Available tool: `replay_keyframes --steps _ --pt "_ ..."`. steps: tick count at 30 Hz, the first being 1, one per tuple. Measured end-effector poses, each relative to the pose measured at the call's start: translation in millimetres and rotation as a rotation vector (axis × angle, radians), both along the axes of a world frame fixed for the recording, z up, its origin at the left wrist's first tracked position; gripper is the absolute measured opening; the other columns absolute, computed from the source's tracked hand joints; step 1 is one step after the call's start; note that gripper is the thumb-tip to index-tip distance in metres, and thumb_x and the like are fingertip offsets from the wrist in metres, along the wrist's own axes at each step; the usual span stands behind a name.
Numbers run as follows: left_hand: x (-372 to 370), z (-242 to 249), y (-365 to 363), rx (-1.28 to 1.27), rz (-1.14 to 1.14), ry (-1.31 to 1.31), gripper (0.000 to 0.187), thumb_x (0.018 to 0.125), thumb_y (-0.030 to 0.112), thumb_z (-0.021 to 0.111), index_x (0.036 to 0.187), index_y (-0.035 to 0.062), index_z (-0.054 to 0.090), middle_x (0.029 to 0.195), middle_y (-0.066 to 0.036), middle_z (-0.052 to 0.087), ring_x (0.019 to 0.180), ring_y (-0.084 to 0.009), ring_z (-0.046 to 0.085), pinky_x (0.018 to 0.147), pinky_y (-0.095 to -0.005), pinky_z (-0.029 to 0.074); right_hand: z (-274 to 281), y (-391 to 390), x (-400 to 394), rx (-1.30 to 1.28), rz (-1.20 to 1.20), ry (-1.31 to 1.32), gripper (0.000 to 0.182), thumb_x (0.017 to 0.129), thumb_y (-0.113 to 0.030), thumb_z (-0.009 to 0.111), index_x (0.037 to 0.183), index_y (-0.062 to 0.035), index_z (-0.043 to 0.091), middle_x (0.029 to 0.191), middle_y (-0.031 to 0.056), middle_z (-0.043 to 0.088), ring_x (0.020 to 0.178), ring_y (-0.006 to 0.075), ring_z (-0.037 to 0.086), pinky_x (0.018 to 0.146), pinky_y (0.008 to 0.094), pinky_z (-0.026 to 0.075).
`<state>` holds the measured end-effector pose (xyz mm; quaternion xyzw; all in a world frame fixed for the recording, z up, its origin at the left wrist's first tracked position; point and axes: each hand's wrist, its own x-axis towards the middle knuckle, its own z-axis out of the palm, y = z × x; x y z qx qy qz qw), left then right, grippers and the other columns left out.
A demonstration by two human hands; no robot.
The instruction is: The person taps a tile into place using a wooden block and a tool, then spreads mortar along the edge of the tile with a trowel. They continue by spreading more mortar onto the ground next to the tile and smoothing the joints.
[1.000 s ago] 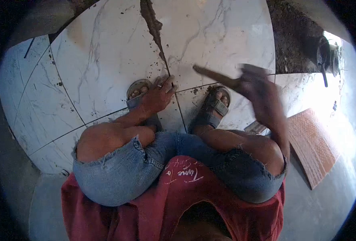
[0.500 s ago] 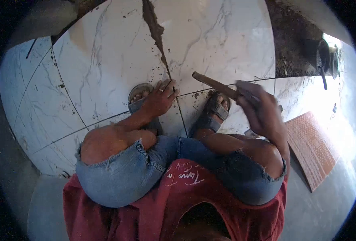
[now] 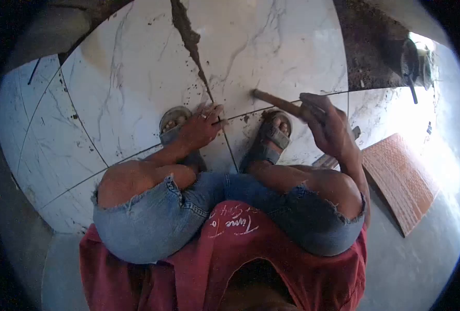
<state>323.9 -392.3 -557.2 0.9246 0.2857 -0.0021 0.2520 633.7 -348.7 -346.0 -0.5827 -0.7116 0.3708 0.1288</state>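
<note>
My left hand (image 3: 201,127) lies on the marble-patterned floor tiles (image 3: 152,67), fingers spread beside the joint between two tiles. My right hand (image 3: 327,124) is closed around a wooden tool handle (image 3: 276,102). Its free end points left, at or just above the tile; contact cannot be made out. Whatever is at the gripped end is hidden by the hand. Sandalled feet stand near the hands, the left sandal (image 3: 170,137) by my left hand and the right sandal (image 3: 276,136) below the handle. A long tool (image 3: 355,132) lies partly hidden behind my right wrist.
A mortar-filled gap (image 3: 187,39) widens between the tiles ahead. Bare earth (image 3: 367,57) shows at upper right, with a dark round pan-like object (image 3: 409,62) beside it. An orange ridged tile (image 3: 401,181) lies at right. Crumbs of mortar dot the tiles.
My right hand has turned slightly and the handle's free end has shifted right and appears lower. My left hand stays on the tiles. The whole view has shifted a little.
</note>
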Motion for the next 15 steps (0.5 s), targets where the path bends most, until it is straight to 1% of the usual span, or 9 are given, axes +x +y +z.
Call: replay_keyframes --steps 1,3,4,7,9,11,13,14,15 --pt "1 -1 4 0.027 -0.003 -0.007 0.037 0.083 0.019 0.056 0.12 0.0161 0.056 0.139 -0.016 0.036 0.129 -0.0322 0.035 0.107 -0.0523 0.024 6 2 2 0.027 -0.003 -0.007 0.027 0.088 -0.005 0.055 0.114 -0.0001 0.051 0.082 0.0162 0.065 0.074 0.023 0.065 0.07 0.0312 0.051" --pt "-1 -5 0 0.052 -0.035 0.034 0.037 0.085 0.019 0.054 0.122 0.0178 0.056 0.139 -0.016 0.036 0.128 -0.0319 0.036 0.107 -0.0532 0.024 20 -7 0 -0.136 -0.138 -0.012 0.03 0.086 -0.009 0.057 0.115 -0.0021 0.051 0.096 0.0209 0.064 0.089 0.0372 0.063 0.076 0.0388 0.051" --pt "-1 -7 3 0.049 -0.024 0.039 0.037 0.085 0.019 0.054 0.122 0.0178 0.056 0.139 -0.016 0.036 0.128 -0.0319 0.036 0.107 -0.0532 0.024 32 -9 3 -0.117 -0.18 -0.005 0.029 0.086 -0.009 0.058 0.113 -0.0013 0.052 0.097 0.0203 0.064 0.09 0.0343 0.065 0.076 0.0385 0.051" --pt "-2 -8 -7 0.062 -0.003 0.037 0.038 0.085 0.018 0.053 0.123 0.0195 0.055 0.139 -0.014 0.036 0.129 -0.0316 0.035 0.107 -0.0534 0.024 26 -18 6 -0.202 -0.283 0.01 0.026 0.086 -0.007 0.058 0.111 -0.0007 0.053 0.097 0.0203 0.065 0.089 0.0323 0.065 0.075 0.0385 0.052" --pt "1 -4 -2 0.074 -0.033 0.062 0.04 0.083 0.018 0.053 0.123 0.0191 0.054 0.139 -0.014 0.036 0.129 -0.0316 0.035 0.107 -0.0544 0.023 8 -8 4 -0.098 -0.108 -0.022 0.025 0.087 -0.007 0.057 0.111 -0.0015 0.053 0.095 0.0203 0.065 0.089 0.0314 0.066 0.075 0.0386 0.052" --pt "2 -1 4 0.07 -0.037 0.047 0.04 0.083 0.019 0.053 0.123 0.0188 0.054 0.139 -0.014 0.037 0.129 -0.0318 0.034 0.107 -0.0549 0.023 12 -7 15 -0.041 -0.146 0.007 0.024 0.088 -0.008 0.056 0.111 -0.0018 0.054 0.094 0.0194 0.066 0.088 0.0288 0.067 0.075 0.0378 0.052" --pt "2 -5 3 0.02 -0.016 0.05 0.04 0.083 0.019 0.053 0.124 0.0186 0.054 0.139 -0.013 0.037 0.129 -0.032 0.034 0.107 -0.0553 0.023 28 -13 26 0.03 -0.233 -0.065 0.025 0.088 -0.011 0.056 0.112 -0.0017 0.053 0.094 0.0183 0.066 0.088 0.0267 0.067 0.077 0.0371 0.052" --pt "1 -9 1 0.041 -0.011 0.058 0.041 0.084 0.019 0.053 0.124 0.0192 0.053 0.139 -0.013 0.037 0.13 -0.0318 0.033 0.107 -0.0555 0.023 26 -18 26 -0.011 -0.428 0.212 0.027 0.088 -0.011 0.056 0.114 -0.0023 0.052 0.094 0.0172 0.067 0.088 0.0248 0.067 0.078 0.0366 0.052" --pt "1 -9 -5 0.06 -0.022 0.062 0.041 0.084 0.02 0.053 0.125 0.0199 0.053 0.139 -0.013 0.037 0.131 -0.0317 0.032 0.107 -0.0557 0.023 31 -22 23 -0.106 -0.538 0.174 0.029 0.088 -0.009 0.055 0.116 -0.0027 0.051 0.095 0.0184 0.066 0.09 0.0266 0.067 0.079 0.0368 0.051"
